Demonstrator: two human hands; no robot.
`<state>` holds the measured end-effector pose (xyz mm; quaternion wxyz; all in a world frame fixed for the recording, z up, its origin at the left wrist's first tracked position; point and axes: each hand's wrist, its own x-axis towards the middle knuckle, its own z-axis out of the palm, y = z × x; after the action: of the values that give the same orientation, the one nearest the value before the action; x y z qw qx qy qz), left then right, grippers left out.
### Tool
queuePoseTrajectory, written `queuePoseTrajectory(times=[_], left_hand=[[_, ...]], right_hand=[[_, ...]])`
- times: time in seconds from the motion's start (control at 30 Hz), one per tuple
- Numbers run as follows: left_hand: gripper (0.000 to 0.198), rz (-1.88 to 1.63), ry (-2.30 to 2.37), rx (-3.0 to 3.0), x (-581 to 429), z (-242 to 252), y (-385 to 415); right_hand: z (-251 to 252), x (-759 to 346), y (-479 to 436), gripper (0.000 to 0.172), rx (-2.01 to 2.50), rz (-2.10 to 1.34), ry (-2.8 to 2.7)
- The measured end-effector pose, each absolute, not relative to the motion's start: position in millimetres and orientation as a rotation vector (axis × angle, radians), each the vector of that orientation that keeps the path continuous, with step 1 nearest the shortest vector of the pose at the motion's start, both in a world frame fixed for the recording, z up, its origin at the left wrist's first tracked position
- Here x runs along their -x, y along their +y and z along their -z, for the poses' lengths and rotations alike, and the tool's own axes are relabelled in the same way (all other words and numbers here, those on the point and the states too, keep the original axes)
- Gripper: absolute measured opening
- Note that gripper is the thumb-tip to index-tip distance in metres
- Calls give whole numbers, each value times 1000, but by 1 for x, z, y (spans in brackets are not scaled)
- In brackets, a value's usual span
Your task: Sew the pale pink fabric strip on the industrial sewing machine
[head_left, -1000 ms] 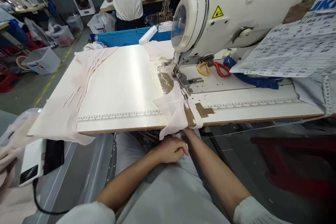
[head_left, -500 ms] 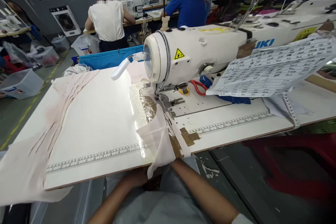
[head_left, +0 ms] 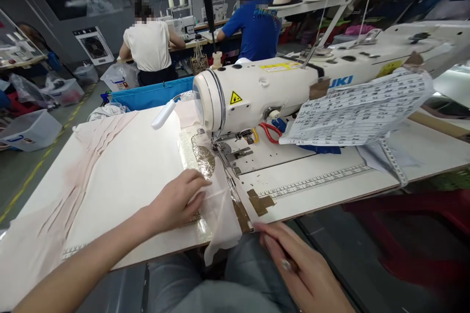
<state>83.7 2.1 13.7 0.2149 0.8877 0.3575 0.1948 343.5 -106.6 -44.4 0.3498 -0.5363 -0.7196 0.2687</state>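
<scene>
My left hand [head_left: 181,195] reaches over the table, its curled thumb and fingers at the left edge of the pale pink fabric [head_left: 220,210]. This cloth hangs over the table's front edge below the needle area. At that edge, my right hand [head_left: 293,259] has its fingertips closed at the end of a narrow pink strip [head_left: 246,198]. A small shiny metal piece [head_left: 288,265] shows between its fingers; its kind is unclear. The strip runs along a slim metal guide [head_left: 233,183] toward the presser foot [head_left: 215,144] of the white sewing machine [head_left: 249,90].
More pink fabric pieces [head_left: 84,171] lie along the table's left side. Red-handled scissors [head_left: 270,133] rest behind the needle. A written paper sheet [head_left: 352,107] hangs from the machine arm. A red stool [head_left: 414,225] stands at right. Two people sit at machines behind.
Both hands have risen from below the table edge: the left onto the cloth, the right to the strip's end. The view has shifted slightly.
</scene>
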Motion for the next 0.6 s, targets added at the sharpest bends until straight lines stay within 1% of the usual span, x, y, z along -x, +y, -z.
queuePoseTrajectory(times=[0.07,0.13,0.2,0.3,0.43,0.5,0.6], left_hand=[[27,-657,1014,-2598,-103,6,23],[26,-696,1049,-2704,-117,21,35],[27,-700,1086,-2774,-123,31,38],[34,-706,1132,-2795,-122,39,37],[36,-674,1178,-2754,-117,42,37],[35,-676,1175,-2717,-116,43,38],[33,-725,1161,-2632,-113,44,42]], right_hand=[[40,-332,-84,36,1404,-505,-1898],[41,-319,-66,39,1418,-431,-1924],[44,-310,-56,39,1409,-494,-1937],[45,-303,-50,39,1459,-678,-1895],[38,-298,-44,45,1587,-886,-1800],[34,-294,-41,45,1565,-908,-1812],[28,-287,-39,39,1471,-910,-1842]])
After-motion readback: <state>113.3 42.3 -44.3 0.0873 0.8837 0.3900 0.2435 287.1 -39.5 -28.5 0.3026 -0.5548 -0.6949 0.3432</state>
